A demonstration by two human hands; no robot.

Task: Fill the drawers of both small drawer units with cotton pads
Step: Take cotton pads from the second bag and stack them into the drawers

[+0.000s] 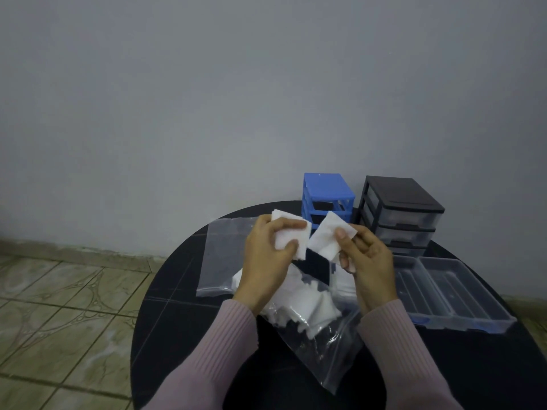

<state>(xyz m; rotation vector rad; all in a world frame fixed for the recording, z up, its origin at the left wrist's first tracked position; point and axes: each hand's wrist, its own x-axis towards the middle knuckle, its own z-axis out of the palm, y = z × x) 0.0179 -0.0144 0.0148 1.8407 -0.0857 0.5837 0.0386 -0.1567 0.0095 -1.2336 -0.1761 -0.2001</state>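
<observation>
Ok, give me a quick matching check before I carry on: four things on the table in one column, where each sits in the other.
Things:
1. blue drawer unit
2. black drawer unit
3. clear drawers
4. flat empty bag

Places:
A. taken out, lying at the table's right edge
B. far side, left of the other unit
C. left of the hands
D. far side, rightmost unit

Pairs: 1-B, 2-D, 3-A, 4-C

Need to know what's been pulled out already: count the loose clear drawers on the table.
2. Both clear drawers sit side by side at the table's right edge, in front of the black drawer unit: the left drawer and the right drawer. Others may be hidden behind the hands.
</observation>
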